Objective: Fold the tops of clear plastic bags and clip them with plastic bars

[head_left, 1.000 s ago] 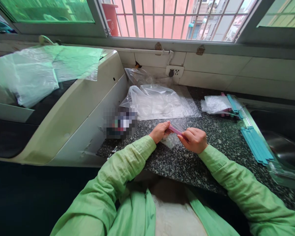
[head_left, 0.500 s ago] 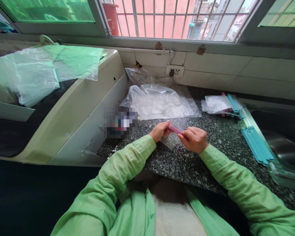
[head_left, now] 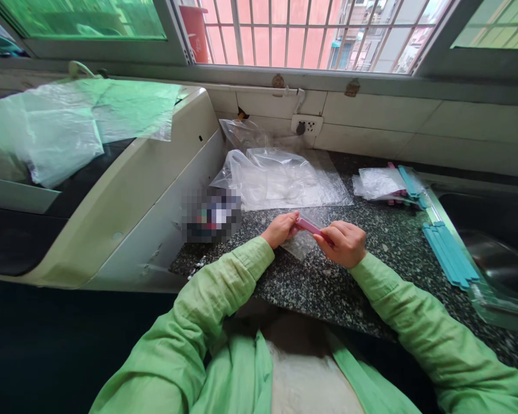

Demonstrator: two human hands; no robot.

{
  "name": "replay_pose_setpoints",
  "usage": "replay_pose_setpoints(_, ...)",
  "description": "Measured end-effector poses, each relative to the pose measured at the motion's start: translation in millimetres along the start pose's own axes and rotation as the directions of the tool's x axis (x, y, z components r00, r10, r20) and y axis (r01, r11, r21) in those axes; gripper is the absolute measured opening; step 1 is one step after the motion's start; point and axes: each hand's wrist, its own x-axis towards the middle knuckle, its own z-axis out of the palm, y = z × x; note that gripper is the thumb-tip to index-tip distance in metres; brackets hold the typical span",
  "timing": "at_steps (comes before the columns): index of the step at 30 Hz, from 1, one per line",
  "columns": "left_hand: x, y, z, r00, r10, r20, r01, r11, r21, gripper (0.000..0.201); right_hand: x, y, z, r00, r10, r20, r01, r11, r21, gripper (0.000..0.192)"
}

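Note:
A pink bag clip (head_left: pixel 309 226) is stretched between my two hands above the counter. My left hand (head_left: pixel 281 229) pinches its left end. At the other end, my right hand (head_left: pixel 343 242) has its fingers wrapped round the clip. A small clear plastic bag (head_left: pixel 301 247) hangs at the clip, partly hidden by my hands; whether the clip is fastened on it I cannot tell. To the right, several teal bag clips (head_left: pixel 450 255) lie side by side at the sink edge. Farther back, a clear packet (head_left: pixel 382 183) lies with pink and teal clips.
Large clear plastic bags (head_left: pixel 280 178) spread over the back of the speckled counter (head_left: pixel 259 282). A blurred dark object (head_left: pixel 213 215) sits left of them. A cream machine (head_left: pixel 155 190) stands at the left, and a sink (head_left: pixel 496 230) is at the right. A wall socket (head_left: pixel 307 124) is behind.
The pink clip has turned slightly, showing a broader face. My right hand's fingers have shifted a little along it; my left hand stays in place.

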Motion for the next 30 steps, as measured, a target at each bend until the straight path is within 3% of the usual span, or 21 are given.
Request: replay_pose_setpoints(30,2.2,0.2,-3.5,0.994,0.013,-0.108,-0.015,1.000,-0.017,0.049,5.3,0.7,-9.5,0.995,0.016,-0.098,-0.012,0.999,0.038,0.007)
